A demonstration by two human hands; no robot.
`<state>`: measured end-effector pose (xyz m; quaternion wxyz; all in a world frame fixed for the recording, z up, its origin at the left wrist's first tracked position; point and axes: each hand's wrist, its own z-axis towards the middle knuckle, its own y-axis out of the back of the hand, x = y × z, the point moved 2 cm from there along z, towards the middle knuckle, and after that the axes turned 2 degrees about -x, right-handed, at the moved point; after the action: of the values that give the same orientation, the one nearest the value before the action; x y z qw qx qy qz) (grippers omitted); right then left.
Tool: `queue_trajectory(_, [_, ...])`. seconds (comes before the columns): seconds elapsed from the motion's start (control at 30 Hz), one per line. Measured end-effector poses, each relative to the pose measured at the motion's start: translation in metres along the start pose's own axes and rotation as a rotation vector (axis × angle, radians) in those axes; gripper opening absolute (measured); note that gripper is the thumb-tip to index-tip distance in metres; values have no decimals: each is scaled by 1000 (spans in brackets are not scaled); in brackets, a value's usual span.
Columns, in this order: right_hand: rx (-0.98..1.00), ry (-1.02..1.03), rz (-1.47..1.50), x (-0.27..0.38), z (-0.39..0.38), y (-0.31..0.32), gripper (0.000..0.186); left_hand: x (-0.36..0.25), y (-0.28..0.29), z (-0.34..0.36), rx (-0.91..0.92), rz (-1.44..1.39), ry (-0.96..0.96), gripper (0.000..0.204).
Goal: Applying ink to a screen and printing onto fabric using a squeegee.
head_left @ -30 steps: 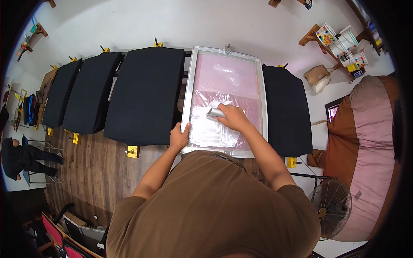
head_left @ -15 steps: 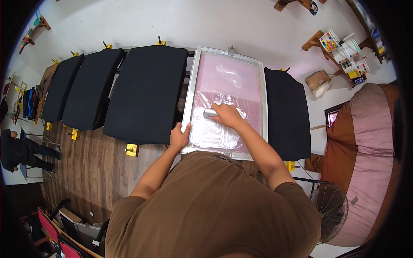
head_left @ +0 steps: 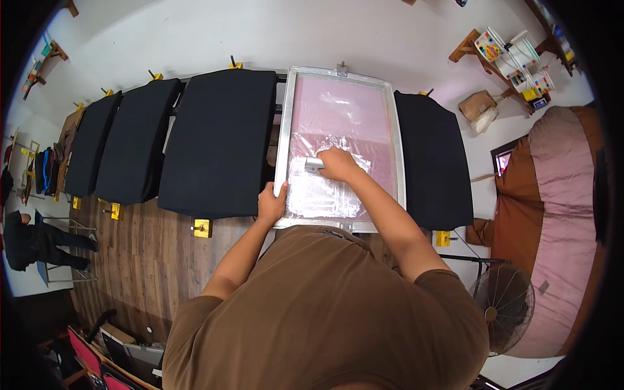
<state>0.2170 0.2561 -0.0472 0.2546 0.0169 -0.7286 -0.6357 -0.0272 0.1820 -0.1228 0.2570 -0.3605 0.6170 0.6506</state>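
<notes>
Right hand (head_left: 338, 164) has drawn its squeegee (head_left: 314, 164) nearer down the pink screen frame (head_left: 283, 140); left hand (head_left: 272, 203) grips frame's near-left edge; loosened grip risks frame shifting, smearing

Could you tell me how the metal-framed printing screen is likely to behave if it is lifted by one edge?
The printing screen would probably lift as one stiff piece, given its continuous metal frame. Its pink mesh looks thin, so likely light for its size and easily punctured. The left hand grips its near-left edge, suggesting it might shift when pressed.
</notes>
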Motion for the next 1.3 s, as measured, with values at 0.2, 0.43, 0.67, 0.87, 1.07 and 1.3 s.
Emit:
queue_trajectory(0.2, [-18, 30, -1, -2, -1, -7, 25, 1, 1, -1, -67, -2, -50, 53])
queue_trajectory(0.43, [19, 59, 29, -2, 2, -2, 26, -26, 12, -16, -371, 135, -446, 49])
queue_trajectory(0.67, [37, 83, 49, -8, 4, -2, 30, -131, 27, 28, 119, 208, -894, 62])
queue_trajectory(0.87, [-14, 147, 104, -14, 7, -3, 25, -171, -22, 74, 609, 947, -620, 63])
queue_trajectory(1.07, [13, 136, 132, -27, 8, -5, 23, -141, -59, 90, 552, 755, -602, 30])
queue_trajectory(1.3, [5, 176, 70, -15, 4, 3, 25, -127, -58, 90, 508, 760, -605, 27])
